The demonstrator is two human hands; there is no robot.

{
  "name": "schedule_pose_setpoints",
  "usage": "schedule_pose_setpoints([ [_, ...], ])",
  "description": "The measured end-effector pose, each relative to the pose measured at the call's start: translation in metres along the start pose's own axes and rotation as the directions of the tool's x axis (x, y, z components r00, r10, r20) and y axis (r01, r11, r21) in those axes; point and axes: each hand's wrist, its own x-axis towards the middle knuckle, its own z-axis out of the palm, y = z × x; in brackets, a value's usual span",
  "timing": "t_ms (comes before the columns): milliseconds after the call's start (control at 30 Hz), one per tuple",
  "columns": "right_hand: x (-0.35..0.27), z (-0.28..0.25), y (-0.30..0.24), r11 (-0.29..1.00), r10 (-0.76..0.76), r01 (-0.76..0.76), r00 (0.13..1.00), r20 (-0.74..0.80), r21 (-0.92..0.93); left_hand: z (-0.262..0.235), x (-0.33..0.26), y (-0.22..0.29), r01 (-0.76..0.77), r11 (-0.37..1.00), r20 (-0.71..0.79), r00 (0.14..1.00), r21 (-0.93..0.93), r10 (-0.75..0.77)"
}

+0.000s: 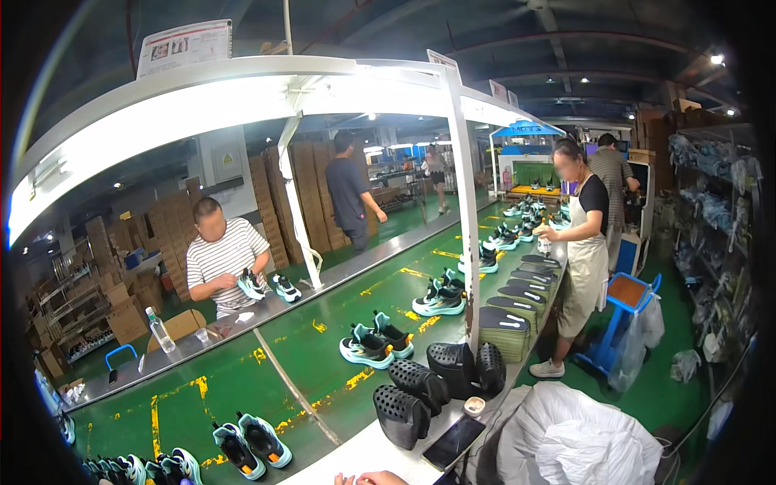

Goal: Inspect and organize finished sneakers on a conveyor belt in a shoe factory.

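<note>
Only the upper edges of my left hand (344,480) and my right hand (381,478) show at the bottom of the head view, close together over a white work surface (323,461). Most of their fingers are cut off, so what they hold, if anything, is hidden. To their right lies a dark smartphone (454,441), with a small round tub (474,406) behind it. Several black, hole-dotted, shoe-shaped pieces (402,415) stand beyond my hands. On the green conveyor to the left rests a pair of black and light-blue sneakers (263,443).
More sneakers (368,346) line the green conveyor belt (283,347). Stacked insoles (505,327) lie along its right edge, below a white frame post (467,202). White cloth (566,436) is heaped at right. Across the belt a person (226,259) handles a sneaker; an aproned person (580,250) stands at right.
</note>
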Motion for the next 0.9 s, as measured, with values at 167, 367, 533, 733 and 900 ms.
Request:
schedule_pose_setpoints([
  [167, 0.014, 0.014, -0.012, 0.998, 0.018, -0.019, 1.000, -0.013, -0.065, 0.000, 0.001, -0.002, 0.245, 0.946, 0.037, 0.969, -0.212, -0.243],
  [367, 0.030, 0.034, 0.047, 0.994, -0.010, 0.026, 0.988, -0.151, 0.109, 0.035, 0.004, -0.045, 0.097, 0.995, -0.094, 0.991, -0.004, -0.097],
  [533, 0.040, 0.032, 0.037, 0.939, 0.096, -0.060, 0.991, -0.089, 0.339, 0.013, 0.015, -0.022, 0.105, 0.990, -0.074, 0.992, 0.097, -0.098],
  [733, 0.041, 0.036, 0.044, 0.985, -0.132, 0.142, 0.986, -0.105, 0.098, 0.036, 0.008, -0.002, 0.297, 0.940, -0.157, 0.949, 0.165, -0.273],
  [900, 0.032, 0.031, 0.047, 0.985, -0.099, 0.109, 0.992, -0.076, 0.136, 0.035, 0.001, 0.001, 0.299, 0.946, -0.161, 0.947, 0.124, -0.279],
])
